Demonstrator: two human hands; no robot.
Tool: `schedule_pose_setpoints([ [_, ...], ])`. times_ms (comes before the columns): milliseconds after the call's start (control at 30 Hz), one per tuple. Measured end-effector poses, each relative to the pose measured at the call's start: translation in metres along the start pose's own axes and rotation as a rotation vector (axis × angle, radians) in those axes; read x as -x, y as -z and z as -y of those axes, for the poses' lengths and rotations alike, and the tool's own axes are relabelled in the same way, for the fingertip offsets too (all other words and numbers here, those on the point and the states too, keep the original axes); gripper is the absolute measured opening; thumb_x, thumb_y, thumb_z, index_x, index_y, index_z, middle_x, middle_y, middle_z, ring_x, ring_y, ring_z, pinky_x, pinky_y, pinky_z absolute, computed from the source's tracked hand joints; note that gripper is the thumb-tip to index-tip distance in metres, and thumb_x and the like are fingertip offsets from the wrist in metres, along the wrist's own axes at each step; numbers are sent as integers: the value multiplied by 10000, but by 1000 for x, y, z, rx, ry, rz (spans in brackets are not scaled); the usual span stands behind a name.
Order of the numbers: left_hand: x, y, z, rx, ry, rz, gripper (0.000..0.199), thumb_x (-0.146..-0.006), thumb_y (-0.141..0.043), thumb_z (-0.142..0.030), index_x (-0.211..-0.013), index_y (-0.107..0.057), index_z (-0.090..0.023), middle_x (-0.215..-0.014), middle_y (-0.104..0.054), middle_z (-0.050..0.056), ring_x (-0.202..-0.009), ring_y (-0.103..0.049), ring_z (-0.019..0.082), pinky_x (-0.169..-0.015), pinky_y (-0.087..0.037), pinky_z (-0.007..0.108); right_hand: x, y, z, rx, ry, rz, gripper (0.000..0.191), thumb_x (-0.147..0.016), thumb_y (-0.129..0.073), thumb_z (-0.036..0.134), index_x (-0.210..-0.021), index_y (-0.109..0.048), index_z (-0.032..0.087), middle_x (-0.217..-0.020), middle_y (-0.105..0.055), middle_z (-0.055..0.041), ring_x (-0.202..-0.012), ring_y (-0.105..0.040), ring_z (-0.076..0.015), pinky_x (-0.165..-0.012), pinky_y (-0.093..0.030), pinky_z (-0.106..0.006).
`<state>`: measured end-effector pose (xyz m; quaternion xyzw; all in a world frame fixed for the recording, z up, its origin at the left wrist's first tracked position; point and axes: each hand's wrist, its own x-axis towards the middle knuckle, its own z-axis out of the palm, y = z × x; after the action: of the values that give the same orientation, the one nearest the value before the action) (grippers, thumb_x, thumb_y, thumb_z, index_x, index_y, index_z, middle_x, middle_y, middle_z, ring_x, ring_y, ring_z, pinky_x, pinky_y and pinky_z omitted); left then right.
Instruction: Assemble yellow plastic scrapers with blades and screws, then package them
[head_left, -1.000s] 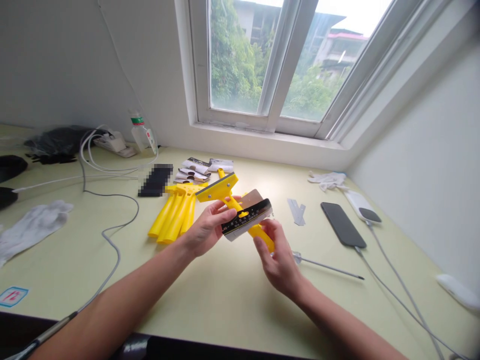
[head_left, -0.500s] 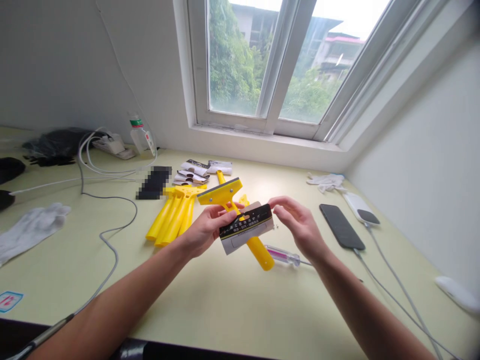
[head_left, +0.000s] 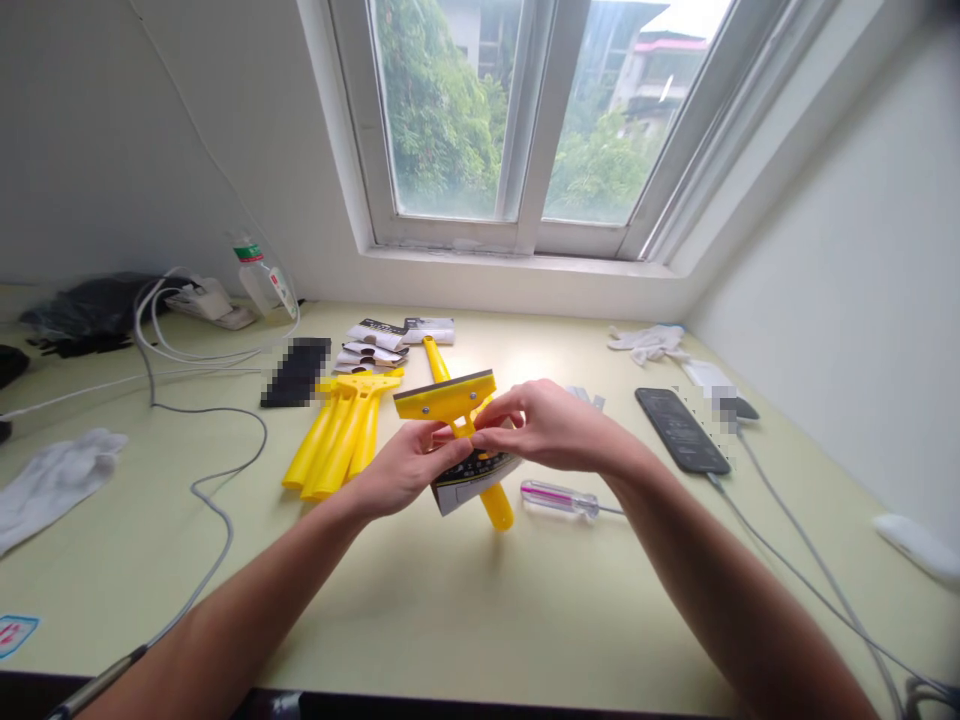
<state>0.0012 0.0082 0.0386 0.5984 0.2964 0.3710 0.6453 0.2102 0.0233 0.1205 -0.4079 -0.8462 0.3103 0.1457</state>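
Observation:
A yellow scraper (head_left: 447,399) with a wide blade head and two screws is held above the table, its handle slanting down to the right. Around its handle sits a folded black-and-white card (head_left: 466,485). My left hand (head_left: 409,462) is closed on the scraper and card from the left, thumb on the card near the neck. From the right, my right hand (head_left: 536,425) pinches the card's upper edge close to the scraper's neck; its fingertips are partly hidden. A clear-handled screwdriver (head_left: 559,497) lies just to the right.
Several yellow scraper handles (head_left: 337,430) lie at left, with folded cards (head_left: 371,345) behind. A phone (head_left: 681,430) and cables are at right. White gloves (head_left: 649,343) rest at the back right, another glove (head_left: 64,480) at far left. A bottle (head_left: 264,283) stands by the wall.
My right hand has moved left from the card's right edge to the scraper's neck. The scraper's head has turned more level, and the phone's screen has lit up.

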Motion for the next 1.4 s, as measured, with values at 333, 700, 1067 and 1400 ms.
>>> schedule_pose_setpoints([
  [333,6,1,-11,-272,20,-98,340,-899,-593,-462,-1051,-644,-162,-894,-717,53,-856,-673,208,-708,-536,260,-7,-8,-1,-261,-72,-2,290,-804,-651,435,-947,-705,189,-826,-714,-22,-719,-624,-132,-594,-443,-213],
  [700,3,-2,3,-208,88,-105,422,-751,-776,-391,-1065,-655,-137,-1043,-703,111,-1003,-658,290,-831,-535,375,-8,-21,-2,-243,-29,-103,170,-841,-556,311,-828,-660,177,-779,-700,-1,-690,-602,-113,-563,-422,-205],
  [1067,10,-28,-4,-17,239,238,336,-726,-761,-242,-1032,-666,-142,-857,-678,53,-723,-629,169,-593,-485,265,4,-23,19,-247,1,-391,188,-873,-597,368,-869,-661,191,-877,-709,-35,-754,-652,-147,-651,-514,-270],
  [1400,5,-1,-23,-581,19,51,409,-906,-523,-300,-1295,-604,-203,-1103,-719,79,-983,-658,217,-840,-521,316,26,28,7,-425,175,-1049,213,-938,-497,447,-1081,-554,299,-1117,-638,-41,-1051,-644,-213,-694,-576,-335],
])
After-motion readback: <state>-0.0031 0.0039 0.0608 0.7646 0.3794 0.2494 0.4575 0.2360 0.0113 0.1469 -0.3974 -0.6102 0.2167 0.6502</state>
